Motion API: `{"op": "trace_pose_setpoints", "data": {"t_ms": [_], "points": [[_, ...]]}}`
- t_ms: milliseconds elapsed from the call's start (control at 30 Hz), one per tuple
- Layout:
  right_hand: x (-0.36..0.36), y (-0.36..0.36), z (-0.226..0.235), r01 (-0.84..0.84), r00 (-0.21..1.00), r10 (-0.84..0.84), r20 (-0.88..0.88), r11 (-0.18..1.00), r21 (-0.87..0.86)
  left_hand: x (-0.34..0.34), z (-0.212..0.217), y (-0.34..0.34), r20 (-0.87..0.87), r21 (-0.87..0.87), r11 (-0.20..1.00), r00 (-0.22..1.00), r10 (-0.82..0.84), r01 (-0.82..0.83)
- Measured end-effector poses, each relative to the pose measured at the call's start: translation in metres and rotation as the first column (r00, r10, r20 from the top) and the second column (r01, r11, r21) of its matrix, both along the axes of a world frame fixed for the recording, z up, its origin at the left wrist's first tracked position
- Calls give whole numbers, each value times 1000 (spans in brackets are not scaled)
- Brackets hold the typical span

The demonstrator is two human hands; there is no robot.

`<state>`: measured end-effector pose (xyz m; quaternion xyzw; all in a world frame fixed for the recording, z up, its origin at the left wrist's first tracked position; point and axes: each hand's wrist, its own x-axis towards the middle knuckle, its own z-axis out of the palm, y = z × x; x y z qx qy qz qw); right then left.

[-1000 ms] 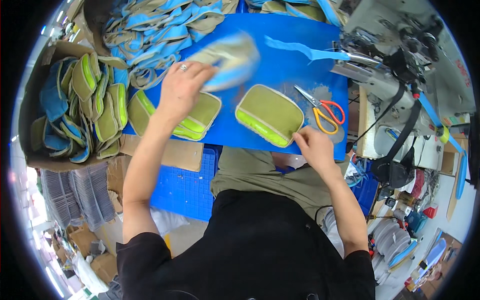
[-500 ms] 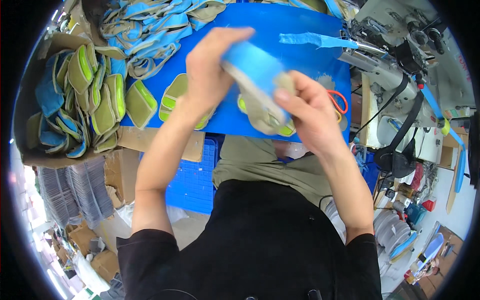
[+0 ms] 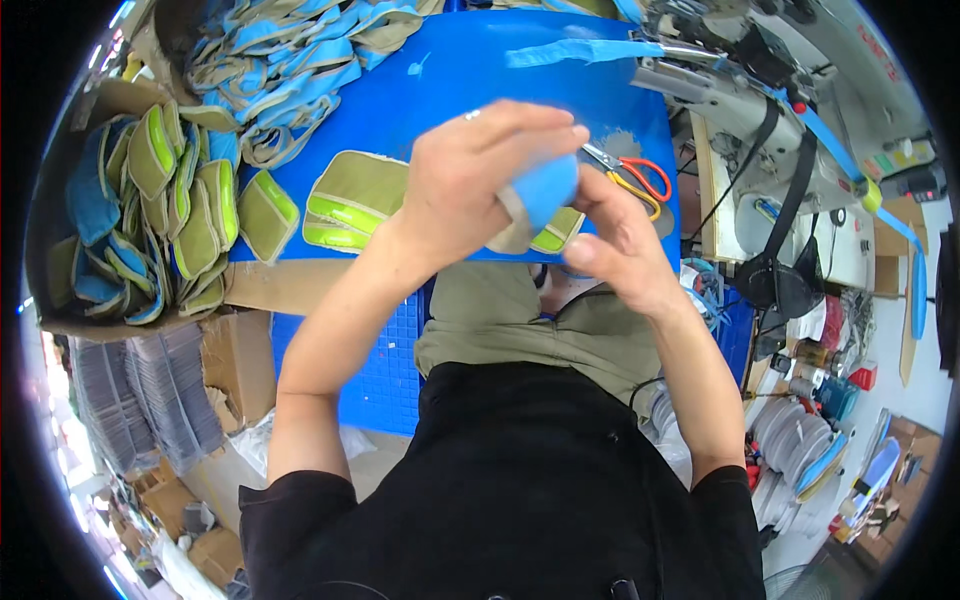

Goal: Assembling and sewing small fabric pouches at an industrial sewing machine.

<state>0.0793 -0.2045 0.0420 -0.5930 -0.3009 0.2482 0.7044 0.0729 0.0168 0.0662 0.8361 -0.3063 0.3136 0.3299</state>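
- Head view: your left hand [image 3: 470, 190] and right hand [image 3: 625, 245] meet above the near edge of the blue table [image 3: 470, 70], both closed on 1 blue fabric piece [image 3: 545, 190].
- Left hand: fingers curled over the top of the piece, gripping its left and upper side; the grip looks firm, with no gap showing.
- Right hand: thumb and fingertips pinch the piece's lower right edge from beneath (how many fingers touch it cannot be told).
- The piece sits between the 2 hands, raised off the table. Its long axis seems to run from lower left to upper right, though the left hand hides much of it.
- Neither hand is nearer; both already touch it.
- On the table just beyond: 1 olive and lime-green pad [image 3: 350, 200] to the left, orange-handled scissors [image 3: 635, 178] to the right, near the sewing machine [image 3: 760, 110].
- Far left: a cardboard box [image 3: 70, 190] of similar pads, well apart from both hands.
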Motion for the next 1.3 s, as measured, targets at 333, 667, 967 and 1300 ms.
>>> {"op": "trace_pose_setpoints", "data": {"t_ms": [333, 667, 967, 1300], "points": [[-21, -19, -3, 194, 974, -214, -74, 957, -214, 25, -48, 26, -429, -660, 678, 903, 13, -323], [-15, -70, -23, 196, 953, -180, -243, 979, 47, 35, -80, 45, -199, -922, -95, 671, -714, -375], [3, -98, -30, 94, 941, -115, -319, 992, -80, 39, -70, 68, -378, -467, 884, 901, -214, 14], [-21, -84, 17, 466, 638, -25, 770, 808, -360, 40, -69, 67, -417, -774, 611, 862, -288, -170]]}}
